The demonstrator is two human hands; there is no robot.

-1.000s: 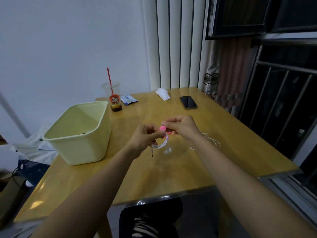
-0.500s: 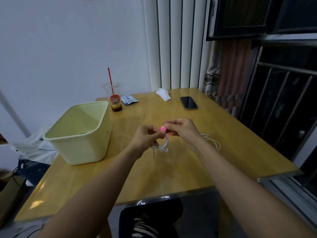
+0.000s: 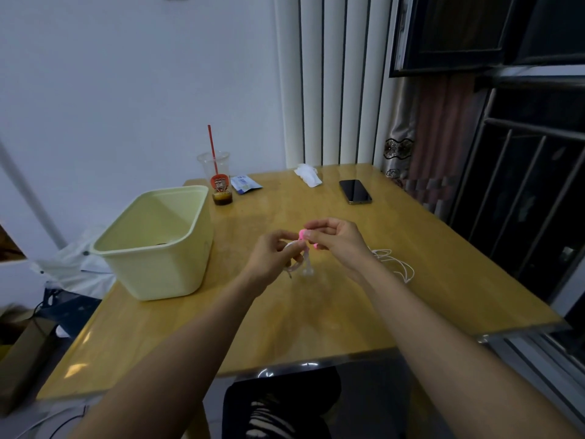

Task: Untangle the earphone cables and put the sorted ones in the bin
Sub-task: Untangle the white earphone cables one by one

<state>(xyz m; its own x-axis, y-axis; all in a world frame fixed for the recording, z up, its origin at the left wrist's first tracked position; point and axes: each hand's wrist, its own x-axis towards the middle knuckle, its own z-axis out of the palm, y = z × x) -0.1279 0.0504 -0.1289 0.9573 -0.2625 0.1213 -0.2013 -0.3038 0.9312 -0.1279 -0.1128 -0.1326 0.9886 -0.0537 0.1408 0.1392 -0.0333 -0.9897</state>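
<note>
Above the middle of the wooden table (image 3: 316, 312), both hands hold a small coiled earphone cable with pink earbuds (image 3: 302, 251). My left hand (image 3: 272, 255) grips the whitish coil from the left. My right hand (image 3: 335, 239) pinches the pink earbud end at the top. A short plug end dangles below the coil. A second, white earphone cable (image 3: 395, 264) lies loose on the table just right of my right wrist. The pale yellow bin (image 3: 152, 248) stands open at the table's left side, with something dark on its bottom.
A plastic cup with a red straw (image 3: 218, 179) stands behind the bin, next to a blue packet (image 3: 245, 183). A crumpled tissue (image 3: 308, 174) and a dark phone (image 3: 354, 191) lie at the far side. Window bars and a curtain are on the right.
The two hands stayed close together over the table centre. The coil in my left hand has tightened slightly and the pink end shifted a little between my fingers.
</note>
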